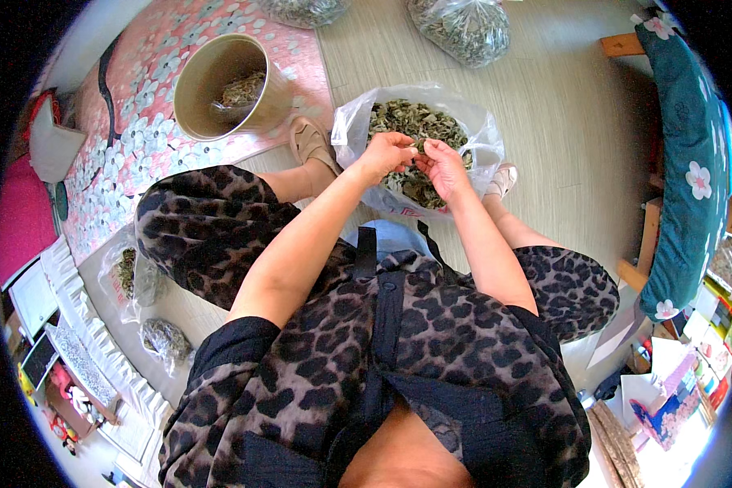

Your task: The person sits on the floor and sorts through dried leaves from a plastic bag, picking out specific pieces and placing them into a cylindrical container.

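A clear plastic bag stands open on the floor between my feet, filled with dried leaves in green, brown and pale tones. Above the leaves, my left hand and my right hand meet fingertip to fingertip. Both pinch a small bit of dried leaf between them. How much of it lies behind the fingers cannot be told.
A beige bucket holding a bag of dried plant matter stands on a pink floral mat. Filled plastic bags lie ahead, and smaller ones at my left. A green flowered cushion is at the right.
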The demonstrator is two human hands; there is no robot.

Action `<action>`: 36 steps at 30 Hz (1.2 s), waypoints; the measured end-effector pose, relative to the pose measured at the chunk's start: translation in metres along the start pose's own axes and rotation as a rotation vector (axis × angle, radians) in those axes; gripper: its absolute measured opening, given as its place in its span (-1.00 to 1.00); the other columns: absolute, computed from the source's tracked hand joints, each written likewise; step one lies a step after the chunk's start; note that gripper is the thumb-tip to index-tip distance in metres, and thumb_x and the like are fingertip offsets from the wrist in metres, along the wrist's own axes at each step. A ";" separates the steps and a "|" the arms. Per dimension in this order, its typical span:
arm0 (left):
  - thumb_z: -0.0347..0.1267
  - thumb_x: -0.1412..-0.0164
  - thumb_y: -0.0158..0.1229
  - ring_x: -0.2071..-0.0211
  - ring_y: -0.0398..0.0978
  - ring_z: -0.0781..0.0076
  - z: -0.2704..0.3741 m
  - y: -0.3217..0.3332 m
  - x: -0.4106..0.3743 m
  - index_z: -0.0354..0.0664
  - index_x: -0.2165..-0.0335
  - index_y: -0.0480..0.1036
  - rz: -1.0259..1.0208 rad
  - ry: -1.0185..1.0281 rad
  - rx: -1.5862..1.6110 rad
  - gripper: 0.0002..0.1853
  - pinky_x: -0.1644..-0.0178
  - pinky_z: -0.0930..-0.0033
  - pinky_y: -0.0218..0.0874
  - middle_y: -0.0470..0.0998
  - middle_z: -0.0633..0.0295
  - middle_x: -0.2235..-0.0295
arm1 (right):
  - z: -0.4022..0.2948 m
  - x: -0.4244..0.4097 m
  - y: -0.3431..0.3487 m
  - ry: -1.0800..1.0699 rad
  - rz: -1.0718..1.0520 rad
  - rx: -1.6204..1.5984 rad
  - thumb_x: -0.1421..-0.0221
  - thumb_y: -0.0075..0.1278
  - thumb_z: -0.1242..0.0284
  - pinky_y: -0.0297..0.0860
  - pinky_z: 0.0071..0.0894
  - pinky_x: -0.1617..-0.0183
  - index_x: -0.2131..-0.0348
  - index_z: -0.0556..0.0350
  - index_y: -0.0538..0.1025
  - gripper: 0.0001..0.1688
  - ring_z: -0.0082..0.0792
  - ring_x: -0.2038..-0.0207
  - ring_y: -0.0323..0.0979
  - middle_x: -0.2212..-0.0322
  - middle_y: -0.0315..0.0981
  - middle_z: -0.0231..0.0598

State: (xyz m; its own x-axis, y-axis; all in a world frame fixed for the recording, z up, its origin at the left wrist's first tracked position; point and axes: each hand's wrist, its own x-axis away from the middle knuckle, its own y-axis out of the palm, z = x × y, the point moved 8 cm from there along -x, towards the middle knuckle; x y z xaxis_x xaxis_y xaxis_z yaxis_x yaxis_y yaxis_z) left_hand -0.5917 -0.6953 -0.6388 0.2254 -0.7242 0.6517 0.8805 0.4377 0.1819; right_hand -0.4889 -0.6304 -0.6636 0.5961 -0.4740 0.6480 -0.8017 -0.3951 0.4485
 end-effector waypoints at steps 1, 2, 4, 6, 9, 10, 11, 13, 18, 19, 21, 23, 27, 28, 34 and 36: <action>-0.44 0.01 0.07 0.51 0.38 0.52 0.000 -0.001 -0.002 -0.32 0.38 0.40 0.007 0.036 -0.013 -0.82 0.47 0.49 0.24 0.45 0.22 0.49 | -0.001 0.001 0.005 -0.002 -0.027 0.030 -0.08 -0.14 0.33 0.31 -0.50 0.30 0.36 0.08 0.37 -0.80 -0.48 0.40 0.37 0.45 0.38 -0.39; -0.45 0.01 0.06 0.55 0.37 0.53 0.000 -0.004 -0.008 -0.32 0.41 0.39 0.014 0.072 -0.026 -0.85 0.50 0.50 0.23 0.44 0.23 0.53 | -0.004 0.002 0.010 -0.004 -0.055 0.059 -0.08 -0.13 0.33 0.31 -0.48 0.30 0.39 0.07 0.36 -0.81 -0.47 0.39 0.37 0.44 0.38 -0.39; -0.49 0.01 0.04 0.67 0.31 0.55 0.001 -0.009 -0.010 -0.32 0.51 0.36 0.068 0.107 0.070 -0.92 0.58 0.52 0.17 0.40 0.25 0.67 | -0.012 -0.003 -0.003 -0.016 0.023 0.184 -0.04 -0.09 0.26 0.29 -0.36 0.26 0.31 0.10 0.39 -0.70 -0.43 0.37 0.37 0.39 0.41 -0.35; -0.47 -0.02 -0.01 0.54 0.40 0.50 0.001 -0.021 -0.015 -0.37 0.49 0.36 0.149 0.132 0.069 -0.87 0.52 0.51 0.21 0.44 0.17 0.58 | -0.033 -0.010 -0.039 -0.143 0.266 0.563 0.01 -0.07 0.29 0.28 -0.33 0.21 0.27 0.16 0.41 -0.65 -0.36 0.34 0.38 0.37 0.43 -0.25; -0.38 0.01 0.00 0.37 0.44 0.25 0.010 -0.032 -0.015 -0.40 0.34 0.35 0.220 0.220 -0.297 -0.72 0.37 0.35 0.25 0.46 0.03 0.46 | -0.053 -0.014 -0.096 -0.326 0.559 1.086 0.12 -0.10 0.41 0.28 -0.38 0.16 0.29 0.24 0.43 -0.65 -0.24 0.25 0.39 0.34 0.44 -0.06; -0.36 0.03 0.01 0.36 0.44 0.19 0.009 -0.033 -0.015 -0.38 0.30 0.36 0.183 0.308 -0.546 -0.69 0.34 0.31 0.25 0.46 0.01 0.44 | -0.061 -0.001 -0.090 -0.328 0.563 1.110 0.15 -0.09 0.44 0.29 -0.35 0.18 0.33 0.18 0.46 -0.69 -0.20 0.25 0.40 0.35 0.44 -0.05; -0.35 0.05 0.02 0.36 0.43 0.13 0.007 -0.029 -0.016 -0.36 0.27 0.36 0.142 0.393 -0.794 -0.65 0.31 0.27 0.25 0.46 0.00 0.43 | -0.058 0.000 -0.087 -0.276 0.510 1.173 0.16 -0.09 0.45 0.30 -0.38 0.19 0.33 0.16 0.47 -0.70 -0.24 0.27 0.41 0.38 0.45 -0.08; -0.24 0.15 0.10 0.30 0.41 0.04 -0.008 -0.001 -0.010 -0.20 0.25 0.39 -0.197 0.252 -1.058 -0.57 0.22 0.21 0.23 0.46 -0.01 0.37 | -0.052 0.005 -0.091 -0.166 0.426 1.293 0.17 -0.08 0.48 0.31 -0.43 0.20 0.33 0.12 0.48 -0.71 -0.33 0.31 0.42 0.42 0.47 -0.15; -0.22 0.20 0.16 0.29 0.44 0.11 -0.032 0.040 0.054 -0.21 0.38 0.46 -0.529 0.127 -1.467 -0.64 0.23 0.15 0.26 0.49 0.06 0.37 | -0.014 0.015 -0.059 -0.107 0.158 1.386 0.27 0.09 0.46 0.31 -0.30 0.19 0.35 0.06 0.47 -0.67 -0.19 0.27 0.38 0.38 0.42 -0.14; -0.27 0.19 0.13 0.30 0.45 0.12 -0.036 0.040 0.059 -0.22 0.40 0.46 -0.515 0.117 -1.530 -0.68 0.24 0.16 0.27 0.49 0.05 0.38 | -0.018 0.020 -0.043 -0.270 0.137 1.465 0.28 0.11 0.45 0.29 -0.29 0.16 0.32 0.04 0.45 -0.62 -0.17 0.22 0.33 0.33 0.38 -0.14; -0.37 0.16 0.08 0.32 0.47 0.14 -0.043 0.039 0.065 -0.24 0.42 0.47 -0.490 0.099 -1.656 -0.76 0.28 0.16 0.30 0.50 0.05 0.39 | -0.024 0.036 -0.010 -0.606 0.096 1.605 0.31 0.14 0.43 0.26 -0.26 0.10 0.24 -0.01 0.42 -0.52 -0.14 0.13 0.24 0.23 0.29 -0.15; -0.48 0.12 0.02 0.29 0.47 0.18 -0.043 0.040 0.071 -0.20 0.41 0.48 -0.462 0.105 -1.653 -0.80 0.24 0.21 0.29 0.50 0.09 0.36 | -0.012 0.039 0.011 -0.532 -0.064 1.712 0.35 0.15 0.44 0.24 -0.21 0.07 0.19 -0.04 0.38 -0.42 -0.12 0.07 0.14 0.19 0.21 -0.19; -0.48 0.12 0.00 0.30 0.47 0.18 -0.042 0.044 0.079 -0.22 0.42 0.48 -0.480 0.146 -1.651 -0.80 0.26 0.24 0.31 0.50 0.07 0.37 | -0.001 0.006 -0.025 -0.460 -0.038 1.734 0.29 -0.02 0.56 0.21 -0.28 0.05 0.27 0.00 0.42 -0.58 -0.11 0.12 0.22 0.24 0.26 -0.12; -0.48 0.12 0.00 0.30 0.47 0.18 -0.039 0.045 0.082 -0.23 0.43 0.48 -0.485 0.151 -1.643 -0.80 0.26 0.25 0.31 0.50 0.06 0.37 | -0.018 0.006 -0.032 -0.518 0.108 1.585 0.26 -0.09 0.57 0.24 -0.27 0.10 0.34 0.05 0.45 -0.67 -0.10 0.20 0.30 0.33 0.32 -0.09; -0.48 0.11 -0.03 0.30 0.47 0.19 -0.028 0.049 0.091 -0.23 0.45 0.48 -0.481 0.212 -1.639 -0.81 0.26 0.26 0.31 0.50 0.06 0.37 | -0.078 0.005 -0.059 -0.390 0.445 1.253 0.15 -0.06 0.46 0.30 -0.23 0.26 0.32 0.07 0.45 -0.72 -0.04 0.33 0.39 0.43 0.43 0.00; -0.50 0.15 -0.03 0.34 0.47 0.13 -0.033 0.047 0.086 -0.27 0.49 0.48 -0.455 0.238 -1.583 -0.82 0.29 0.22 0.31 0.49 0.00 0.43 | -0.078 -0.007 -0.078 -0.443 0.462 1.215 0.16 -0.06 0.46 0.30 -0.25 0.25 0.31 0.07 0.45 -0.71 -0.05 0.32 0.39 0.42 0.43 0.00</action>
State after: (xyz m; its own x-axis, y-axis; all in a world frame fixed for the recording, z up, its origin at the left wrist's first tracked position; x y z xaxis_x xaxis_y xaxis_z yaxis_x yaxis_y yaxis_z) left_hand -0.5171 -0.7544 -0.5987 -0.2279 -0.7576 0.6116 0.3782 -0.6477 -0.6614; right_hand -0.4337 -0.5347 -0.6547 0.4351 -0.8683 0.2382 -0.5240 -0.4594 -0.7173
